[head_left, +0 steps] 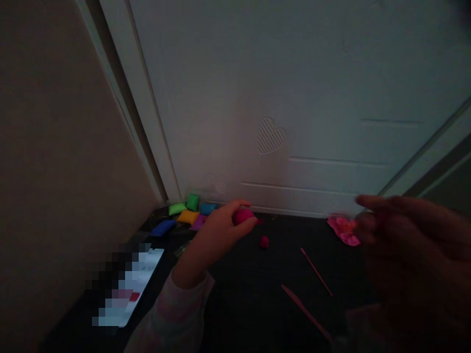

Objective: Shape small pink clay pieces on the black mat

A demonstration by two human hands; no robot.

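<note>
The scene is dim. My left hand [221, 230] is closed round a pink lump of clay [243, 216], held just above a dark surface [250, 299]. A smaller pink clay ball [264, 241] lies on the surface just right of it. My right hand [408, 250] is close to the camera, blurred and dark, with a finger stretched leftward toward a flat pink clay shape [344, 230]. What the right hand holds, if anything, I cannot make out.
Several coloured clay packets [187, 213] lie by the white door [294, 98] at the back left. Two thin pink modelling sticks [316, 271] [305, 311] rest on the dark surface. A white sheet [132, 289] lies at the left near a beige wall [55, 147].
</note>
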